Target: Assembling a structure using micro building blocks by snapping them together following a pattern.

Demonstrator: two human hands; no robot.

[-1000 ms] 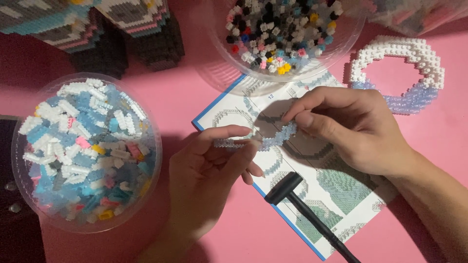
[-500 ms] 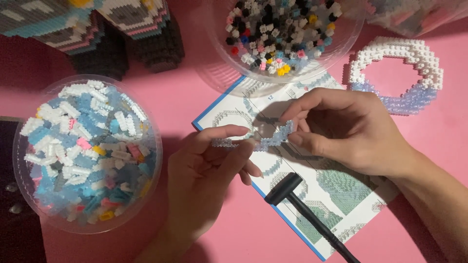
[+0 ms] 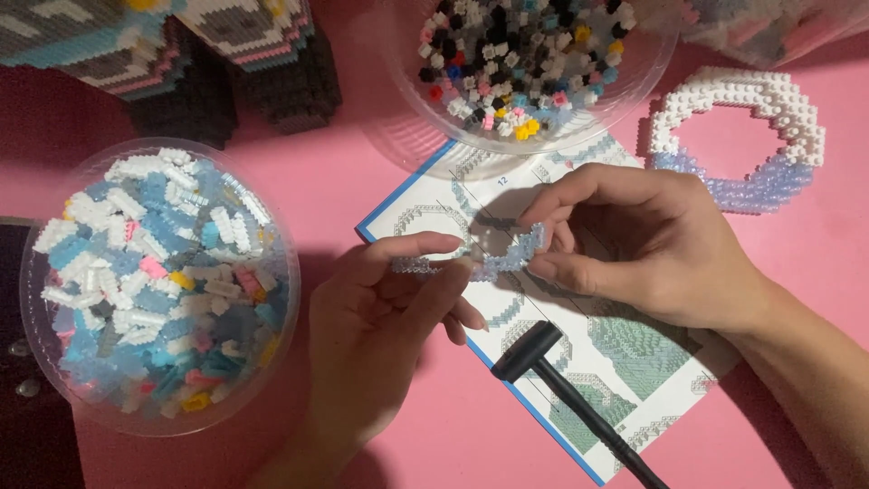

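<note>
Both hands are meeting above the open instruction booklet with blue edging and printed building diagrams point(image 3: 579, 362), which is lying on the pink worktop point(image 3: 344, 181). The left hand point(image 3: 380, 317) is pinching one end of a short curved strip of translucent pale-blue small building bricks point(image 3: 507, 258) between thumb and fingers, its grip closed on the strip, and the right hand point(image 3: 652, 244) is pinching the other end, its fingertips hiding part of that end. How the bricks join is hard to make out, as the strip is small and partly covered. A small black hammer point(image 3: 543, 358) is lying on the booklet just below the hands, its handle running off the bottom edge. To the left, a clear round plastic tub of white, blue and pink bricks point(image 3: 158, 281) is sitting on the worktop. A second clear bowl of black, white and mixed-colour bricks point(image 3: 525, 63) is being cut off at the top. A finished ring of white and lilac bricks point(image 3: 738, 136) is lying at upper right. Striped brick-built models point(image 3: 181, 45) at upper left are only partly showing.
</note>
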